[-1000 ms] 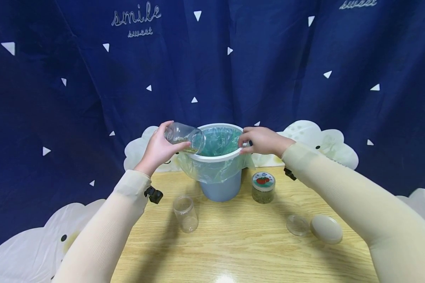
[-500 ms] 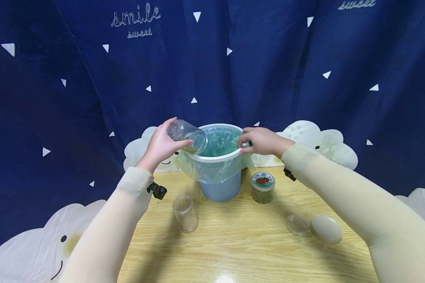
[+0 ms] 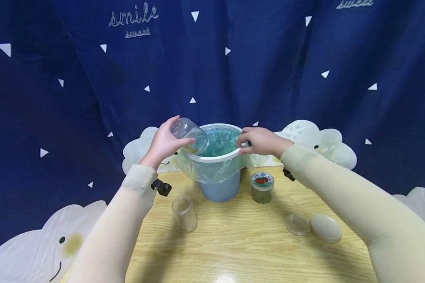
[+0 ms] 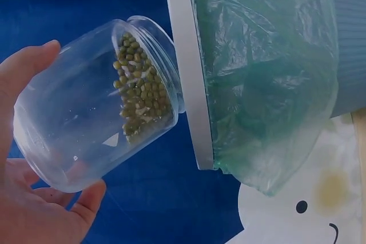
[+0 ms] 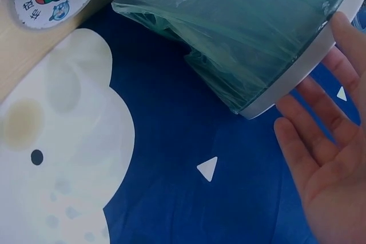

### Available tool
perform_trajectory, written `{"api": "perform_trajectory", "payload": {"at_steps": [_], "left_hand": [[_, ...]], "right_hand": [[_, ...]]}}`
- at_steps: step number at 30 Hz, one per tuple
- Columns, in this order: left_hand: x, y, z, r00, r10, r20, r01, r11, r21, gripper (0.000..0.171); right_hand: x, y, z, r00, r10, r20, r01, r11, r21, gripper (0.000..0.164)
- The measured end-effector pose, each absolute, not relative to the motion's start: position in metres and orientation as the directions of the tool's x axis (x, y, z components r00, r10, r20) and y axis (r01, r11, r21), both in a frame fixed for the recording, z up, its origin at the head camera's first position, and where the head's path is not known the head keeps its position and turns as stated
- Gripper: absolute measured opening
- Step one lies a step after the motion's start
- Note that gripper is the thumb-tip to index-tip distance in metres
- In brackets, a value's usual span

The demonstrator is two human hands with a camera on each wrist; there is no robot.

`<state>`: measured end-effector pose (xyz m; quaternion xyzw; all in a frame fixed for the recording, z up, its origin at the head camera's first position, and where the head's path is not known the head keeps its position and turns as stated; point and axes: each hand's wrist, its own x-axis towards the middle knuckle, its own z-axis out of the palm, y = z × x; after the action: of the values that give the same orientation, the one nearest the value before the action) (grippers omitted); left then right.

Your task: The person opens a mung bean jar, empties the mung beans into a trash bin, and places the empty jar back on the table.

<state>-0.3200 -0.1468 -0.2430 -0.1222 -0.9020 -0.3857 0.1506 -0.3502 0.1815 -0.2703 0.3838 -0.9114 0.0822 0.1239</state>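
My left hand (image 3: 163, 143) grips a clear jar (image 3: 185, 126) tipped on its side, mouth lowered toward the bin's opening. In the left wrist view, green beans (image 4: 143, 87), which look like mung beans, are heaped by the jar's neck, and the mouth overlaps the white rim (image 4: 191, 78). The blue bin (image 3: 219, 190) stands upright, lined with a green plastic bag (image 3: 212, 171) folded over its edge. At the right side of that edge, my right hand (image 3: 263, 140) holds the rim, thumb on the near side and fingers curled over it.
A lidded jar (image 3: 262, 193) with a tomato label stands right of the bin. An uncapped clear jar (image 3: 185, 215) stands at front left. Two lids, one clear (image 3: 296, 225) and one whitish (image 3: 325, 228), lie on the wooden table (image 3: 233, 251). Behind hangs a blue curtain (image 3: 212, 70).
My left hand has raised the jar's base and shifted slightly right, so the jar tilts more steeply. Fewer beans show in it. The right hand stays at the rim.
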Motion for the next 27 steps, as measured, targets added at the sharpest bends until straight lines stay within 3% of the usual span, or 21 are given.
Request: {"api": "perform_trajectory", "payload": {"at_steps": [27], "left_hand": [[-0.329,-0.123,-0.242,-0.886,0.213,0.412,0.419,0.747,0.516,0.098]], "right_hand": [[-0.35,0.182,-0.272,-0.675,-0.675,0.297,-0.721,0.689,-0.074,0.018]]}}
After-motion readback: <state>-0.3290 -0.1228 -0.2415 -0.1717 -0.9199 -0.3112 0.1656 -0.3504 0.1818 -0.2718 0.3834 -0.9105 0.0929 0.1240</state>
